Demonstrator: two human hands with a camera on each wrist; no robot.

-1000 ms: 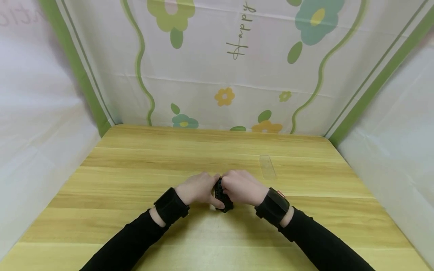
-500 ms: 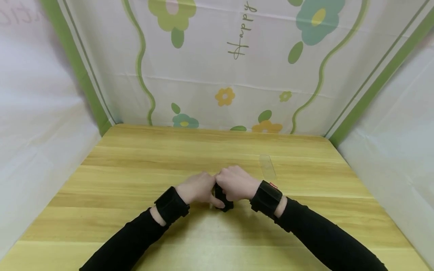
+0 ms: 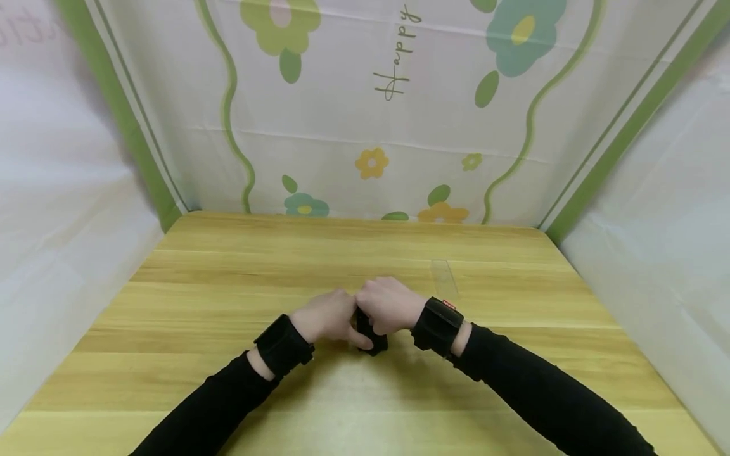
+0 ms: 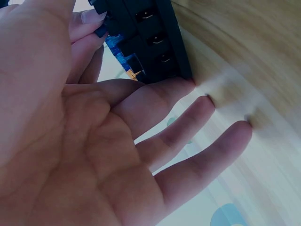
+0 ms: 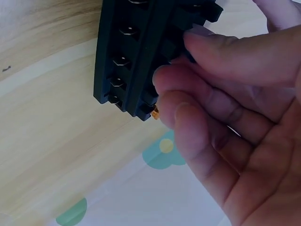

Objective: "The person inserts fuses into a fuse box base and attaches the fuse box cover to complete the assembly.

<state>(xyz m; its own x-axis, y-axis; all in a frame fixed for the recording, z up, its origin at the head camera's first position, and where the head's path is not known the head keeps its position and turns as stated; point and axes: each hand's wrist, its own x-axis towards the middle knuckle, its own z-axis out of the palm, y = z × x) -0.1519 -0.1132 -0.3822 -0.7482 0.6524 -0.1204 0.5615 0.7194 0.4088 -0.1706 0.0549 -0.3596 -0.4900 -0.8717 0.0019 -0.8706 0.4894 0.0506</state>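
A black terminal block (image 3: pixel 364 323) with a row of metal screws in recesses stands near the table's middle, between both hands. My left hand (image 3: pixel 326 316) holds it from the left, thumb at its near end. In the left wrist view, one finger lies along the end of the block (image 4: pixel 160 47), while two fingers stretch to the tabletop. My right hand (image 3: pixel 390 304) is curled at its far right side. The right wrist view shows that thumb and bent fingers (image 5: pixel 181 80) pinching at the block's stepped edge; the pinched spot is mostly hidden.
A clear plastic strip (image 3: pixel 443 277) lies flat on the wooden table (image 3: pixel 228 253) beyond the right hand. A flower-printed white cloth (image 3: pixel 319 114) hangs behind the table's far edge, with white cloth at both sides.
My right hand has shifted left and slightly away along the block, covering more of it. The left hand keeps its hold. The head view has turned slightly.
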